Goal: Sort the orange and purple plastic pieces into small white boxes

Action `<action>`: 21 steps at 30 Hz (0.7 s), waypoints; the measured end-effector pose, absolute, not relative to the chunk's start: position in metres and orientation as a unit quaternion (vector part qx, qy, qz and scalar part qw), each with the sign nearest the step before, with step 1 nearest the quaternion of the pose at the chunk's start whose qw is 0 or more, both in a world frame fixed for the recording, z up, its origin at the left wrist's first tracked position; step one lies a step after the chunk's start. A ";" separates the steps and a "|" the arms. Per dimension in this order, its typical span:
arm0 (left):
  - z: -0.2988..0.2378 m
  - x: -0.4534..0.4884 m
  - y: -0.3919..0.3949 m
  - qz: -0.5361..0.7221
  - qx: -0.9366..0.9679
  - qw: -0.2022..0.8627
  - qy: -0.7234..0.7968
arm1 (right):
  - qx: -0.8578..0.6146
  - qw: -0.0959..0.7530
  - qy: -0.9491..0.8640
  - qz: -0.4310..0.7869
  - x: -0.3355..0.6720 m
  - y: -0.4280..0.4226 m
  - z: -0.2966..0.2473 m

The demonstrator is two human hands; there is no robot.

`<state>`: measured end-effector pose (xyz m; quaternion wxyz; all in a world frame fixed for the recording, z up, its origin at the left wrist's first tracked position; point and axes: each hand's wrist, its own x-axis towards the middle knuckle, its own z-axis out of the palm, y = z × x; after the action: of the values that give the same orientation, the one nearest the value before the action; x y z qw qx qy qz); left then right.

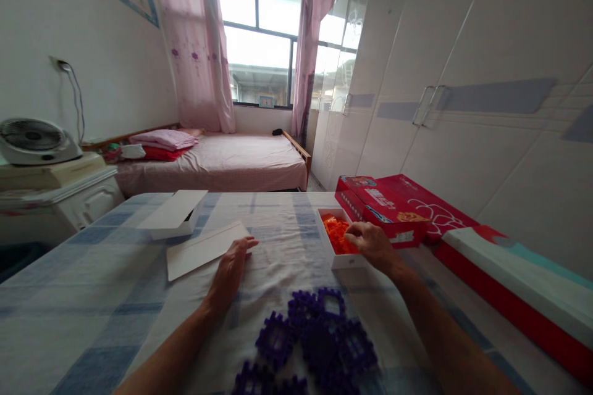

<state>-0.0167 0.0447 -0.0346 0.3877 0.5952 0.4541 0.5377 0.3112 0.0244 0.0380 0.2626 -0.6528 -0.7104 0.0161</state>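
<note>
My left hand [238,250] lies with its fingers stretched out, at the right end of a flat white cardboard piece [204,252] on the table. My right hand [370,242] is over the near right edge of a small white box [348,261]. Its fingers are bent together, and I cannot make out what is between them. Inside that box are bright orange plastic pieces [334,228]. Nearer to me, between my forearms, lies a loose group of dark purple plastic interlocking pieces [319,342], several of them square with notched edges.
Another white box [173,216], partly covered by a lid, stands at the far left of the table. Red boxes [389,200] occupy the right side, beside a long white and red package [519,287]. A checked cloth [115,315] covers the table. Beyond is a bed [241,160].
</note>
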 end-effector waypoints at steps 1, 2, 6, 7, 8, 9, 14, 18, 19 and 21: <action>-0.032 -0.016 0.043 0.539 0.603 0.376 0.452 | -0.656 0.271 -0.704 0.009 0.311 0.024 0.039; -0.029 -0.016 0.040 0.541 0.613 0.358 0.451 | -0.661 0.279 -0.697 0.001 0.312 0.024 0.039; -0.009 -0.018 0.035 0.546 0.643 0.259 0.470 | -0.667 0.318 -0.673 -0.024 0.318 0.026 0.039; -0.004 -0.021 0.036 0.543 0.648 0.227 0.484 | -0.663 0.327 -0.672 -0.030 0.320 0.027 0.038; 0.000 -0.025 0.037 0.528 0.656 0.184 0.507 | -0.659 0.335 -0.673 -0.035 0.321 0.028 0.037; 0.002 -0.031 0.040 0.501 0.665 0.135 0.538 | -0.655 0.340 -0.674 -0.039 0.323 0.030 0.036; -0.009 -0.078 0.051 0.262 0.680 -0.009 0.685 | -0.646 0.352 -0.677 -0.031 0.322 0.034 0.033; -0.020 -0.105 0.059 0.144 0.682 0.031 0.716 | -0.644 0.359 -0.676 -0.003 0.315 0.031 0.034; -0.020 -0.109 0.061 0.135 0.684 0.029 0.717 | -0.642 0.362 -0.676 0.003 0.313 0.031 0.034; -0.017 -0.113 0.064 0.129 0.686 0.015 0.716 | -0.635 0.370 -0.678 0.011 0.310 0.030 0.035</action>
<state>-0.1131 0.0639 -0.0175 0.0147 0.6864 0.7156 0.1287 0.3101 0.0295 0.0347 0.3703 -0.6353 -0.6776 0.0113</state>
